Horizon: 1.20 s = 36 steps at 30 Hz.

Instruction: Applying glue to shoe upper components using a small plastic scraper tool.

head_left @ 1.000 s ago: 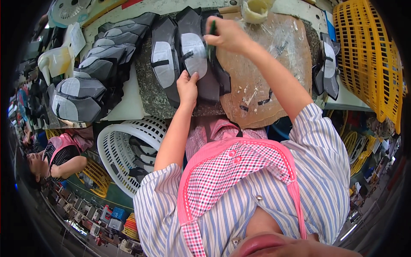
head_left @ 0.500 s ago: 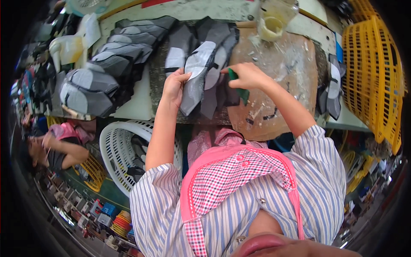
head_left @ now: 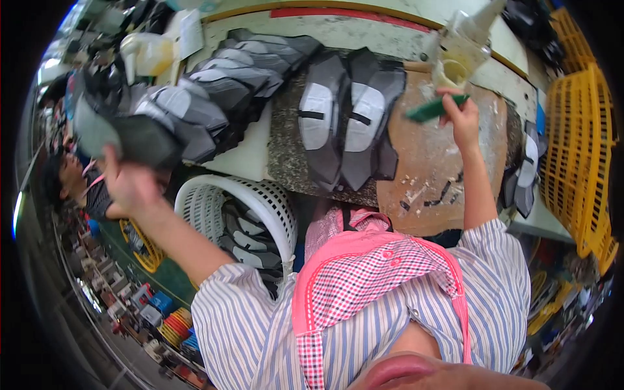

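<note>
Out at the far left my left hand (head_left: 135,185), blurred by motion, grips a grey shoe upper (head_left: 146,140) beside a slanting row of similar uppers (head_left: 247,65). My right hand (head_left: 460,120) is closed around a flat green tool (head_left: 434,109), perhaps a scraper. It is raised over the brown cardboard (head_left: 422,162), just below a clear cup (head_left: 452,71) with pale yellowish stuff in it. Between the hands, two grey uppers (head_left: 374,123) with pale oval panels and black strips lie side by side on a dark speckled board (head_left: 283,143), more edges showing beneath the right one.
A white basket (head_left: 279,214) holding more uppers stands below the table's front edge. Tall yellow baskets (head_left: 578,162) rise at the right, next to a few uppers (head_left: 523,166). A yellowish plastic bottle (head_left: 156,55) stands at the back left. Another person (head_left: 81,185) is at the left.
My left hand has swung from the middle pieces to the far left with an upper. My right hand has risen with the green tool toward the cup. The view has shifted.
</note>
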Available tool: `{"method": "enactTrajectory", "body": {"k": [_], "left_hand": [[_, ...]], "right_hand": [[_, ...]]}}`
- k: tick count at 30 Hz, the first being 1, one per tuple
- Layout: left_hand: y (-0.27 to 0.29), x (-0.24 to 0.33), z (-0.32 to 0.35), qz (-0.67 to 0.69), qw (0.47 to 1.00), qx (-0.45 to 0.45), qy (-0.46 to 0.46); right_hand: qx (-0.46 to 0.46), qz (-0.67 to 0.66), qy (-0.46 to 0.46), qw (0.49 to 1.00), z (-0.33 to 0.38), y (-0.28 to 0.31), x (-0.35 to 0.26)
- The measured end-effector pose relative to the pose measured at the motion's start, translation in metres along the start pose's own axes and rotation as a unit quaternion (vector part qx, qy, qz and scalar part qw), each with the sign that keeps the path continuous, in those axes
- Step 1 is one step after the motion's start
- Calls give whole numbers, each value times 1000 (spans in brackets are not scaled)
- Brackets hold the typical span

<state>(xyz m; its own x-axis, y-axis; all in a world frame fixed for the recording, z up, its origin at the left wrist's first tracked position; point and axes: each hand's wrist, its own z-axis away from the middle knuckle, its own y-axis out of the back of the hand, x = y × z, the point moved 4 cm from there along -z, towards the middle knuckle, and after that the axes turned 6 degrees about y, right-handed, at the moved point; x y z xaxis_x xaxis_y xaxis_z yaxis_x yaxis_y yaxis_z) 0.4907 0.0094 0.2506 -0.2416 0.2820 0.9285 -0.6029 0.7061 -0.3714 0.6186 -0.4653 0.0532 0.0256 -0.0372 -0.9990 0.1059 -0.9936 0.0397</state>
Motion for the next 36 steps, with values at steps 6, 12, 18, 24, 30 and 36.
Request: {"method": "enactTrajectory", "body": {"k": [6, 12, 18, 24, 30, 36], "left_hand": [[111, -79, -52, -402, 893, 185, -79], [-18, -53, 37, -718, 412, 269, -493], [-116, -240, 115, -552, 749, -335, -149], [-118, -307, 140, -609, 755, -243, 6], [-115, -312, 136, -615, 739, -255, 101], [-116, -305, 137, -574, 778, -227, 116]], "right_hand": [[232, 358, 200, 882, -43, 45, 20], [244, 245, 111, 932, -62, 80, 23], [169, 196, 135, 956, -28, 102, 24], [20, -26, 23, 999, -5, -8, 21], [6, 112, 141, 984, 12, -47, 48], [46, 75, 73, 993, -14, -32, 58]]}}
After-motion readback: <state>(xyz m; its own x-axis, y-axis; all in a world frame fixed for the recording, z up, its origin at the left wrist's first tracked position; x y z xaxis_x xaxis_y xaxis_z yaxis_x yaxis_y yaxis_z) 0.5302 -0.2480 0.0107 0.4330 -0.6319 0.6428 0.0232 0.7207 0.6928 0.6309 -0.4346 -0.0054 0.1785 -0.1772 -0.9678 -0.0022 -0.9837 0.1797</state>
